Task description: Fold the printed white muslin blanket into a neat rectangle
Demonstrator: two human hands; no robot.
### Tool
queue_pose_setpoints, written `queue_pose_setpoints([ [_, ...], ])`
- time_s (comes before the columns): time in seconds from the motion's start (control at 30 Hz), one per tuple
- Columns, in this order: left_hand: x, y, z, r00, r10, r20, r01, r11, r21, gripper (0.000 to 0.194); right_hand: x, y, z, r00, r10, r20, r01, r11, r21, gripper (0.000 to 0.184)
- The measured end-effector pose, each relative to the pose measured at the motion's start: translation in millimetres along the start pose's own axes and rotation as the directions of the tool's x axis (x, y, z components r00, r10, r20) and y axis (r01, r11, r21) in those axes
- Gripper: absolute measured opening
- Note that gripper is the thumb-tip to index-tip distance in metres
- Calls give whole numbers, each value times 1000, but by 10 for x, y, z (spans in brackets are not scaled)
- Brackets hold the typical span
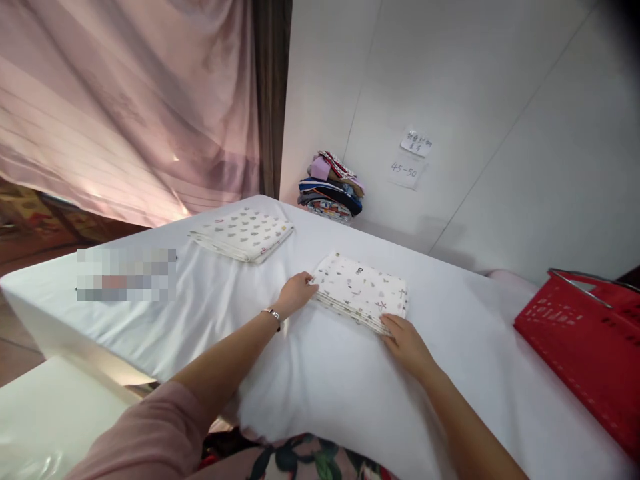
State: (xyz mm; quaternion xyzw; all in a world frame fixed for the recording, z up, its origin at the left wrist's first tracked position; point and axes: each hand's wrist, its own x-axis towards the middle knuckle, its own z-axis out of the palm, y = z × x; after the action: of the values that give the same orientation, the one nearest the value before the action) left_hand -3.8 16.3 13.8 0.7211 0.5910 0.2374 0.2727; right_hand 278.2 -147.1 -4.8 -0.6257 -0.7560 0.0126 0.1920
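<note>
Left hand (299, 293): I see it pinch the folded cloth (363, 287)
Right hand (407, 341): pinches its near edge
Folded cloth: between both hands, on the table (470, 360)
Red basket (585, 340): right of the grip

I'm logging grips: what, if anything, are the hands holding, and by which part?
The nearer folded cloth, by its near edge: the left hand appears to pinch the left corner, the right hand the right corner.

Small motifs dot the white near cloth (363, 287); grey ones mark the white far cloth (243, 233). The basket (585, 347) is red.
</note>
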Motion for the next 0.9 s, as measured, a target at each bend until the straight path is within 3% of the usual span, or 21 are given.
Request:
queue_pose_setpoints([
  [0.17,-22,-49,18,999,-35,-3,35,999,-19,29,-58,-8,118,997,26,-72,-27,999,-23,39],
  [0.33,-46,-123,26,1000,-18,-10,17,996,-87,30,-53,-86,85,996,82,-28,-82,996,-16,40],
  [0.5,-102,-206,-14,997,57,-49,-65,981,-185,34,2,-212,-44,983,183,23,-184,981,59,37],
  [0.67,-145,-279,-39,974,226,-17,-223,944,-244,37,-20,-189,-17,966,242,-94,-233,968,94,34],
  [0.9,-93,-323,53,973,228,-36,-231,949,-217,29,-80,-71,78,973,201,-114,-197,979,43,36],
])
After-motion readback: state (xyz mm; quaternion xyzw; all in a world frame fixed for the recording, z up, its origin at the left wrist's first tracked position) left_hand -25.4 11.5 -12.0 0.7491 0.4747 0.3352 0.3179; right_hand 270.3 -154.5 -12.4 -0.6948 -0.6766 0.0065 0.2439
